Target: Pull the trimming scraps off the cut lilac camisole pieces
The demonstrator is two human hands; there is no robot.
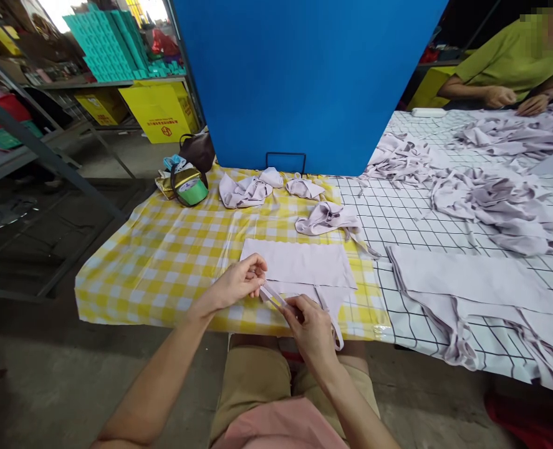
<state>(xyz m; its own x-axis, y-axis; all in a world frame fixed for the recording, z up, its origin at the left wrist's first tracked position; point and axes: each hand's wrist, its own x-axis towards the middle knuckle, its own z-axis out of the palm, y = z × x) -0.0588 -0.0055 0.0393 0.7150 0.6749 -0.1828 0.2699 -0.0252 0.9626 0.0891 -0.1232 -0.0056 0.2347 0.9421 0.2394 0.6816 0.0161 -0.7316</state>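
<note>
A pale lilac strappy garment (299, 265) lies flat on the yellow checked tablecloth, with its straps toward the near edge. My left hand (239, 282) is closed at the garment's lower left, pinching one end of a thin strap (274, 295). Just to the right, my right hand (311, 324) pinches the other end, so the strap runs fairly straight between the two. Another strap loops down past my right wrist over the table edge. The fingertips partly hide where the strap is gripped.
Crumpled lilac pieces (245, 189) lie behind the garment. A large blue board (295, 87) stands at the back. Flat stacked garments (477, 277) and heaps lie on the white grid cloth. Tape rolls (192, 190) sit back left. A co-worker (514, 68) handles fabric far right.
</note>
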